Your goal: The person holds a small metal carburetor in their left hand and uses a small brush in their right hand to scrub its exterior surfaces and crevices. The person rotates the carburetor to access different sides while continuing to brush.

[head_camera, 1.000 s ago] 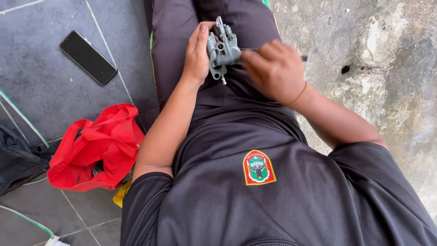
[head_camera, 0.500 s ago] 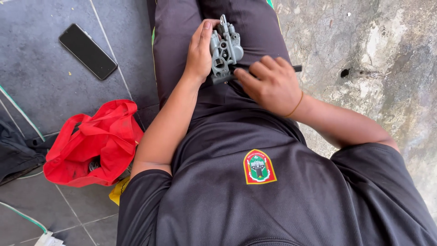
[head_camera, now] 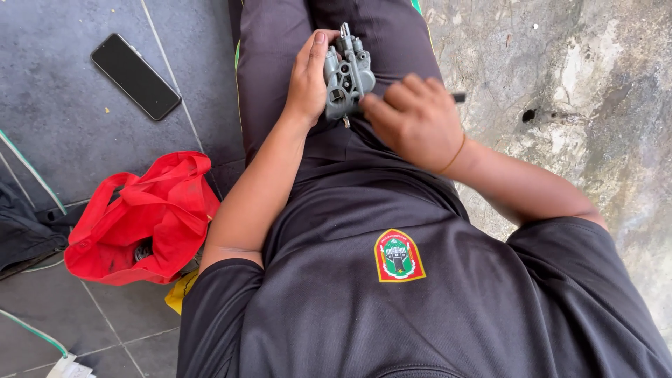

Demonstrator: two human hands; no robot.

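Grey metal carburettor [head_camera: 348,78] on the lap, long axis running near to far. Left hand [head_camera: 308,80] clasps its left flank; right hand [head_camera: 413,119], pinching a dark tool [head_camera: 458,98], touches its near-right edge.

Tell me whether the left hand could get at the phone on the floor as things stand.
Probably not at once: the left hand is holding the grey metal part on the lap. The black phone lies uncovered on the tiles to that side, nothing between.

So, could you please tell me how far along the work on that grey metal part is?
Done: the grey metal part is off any machine and rests on the lap. In hand: the left hand steadies it while the right hand works a dark-handled tool against it. Left: no loosened pieces are visible.
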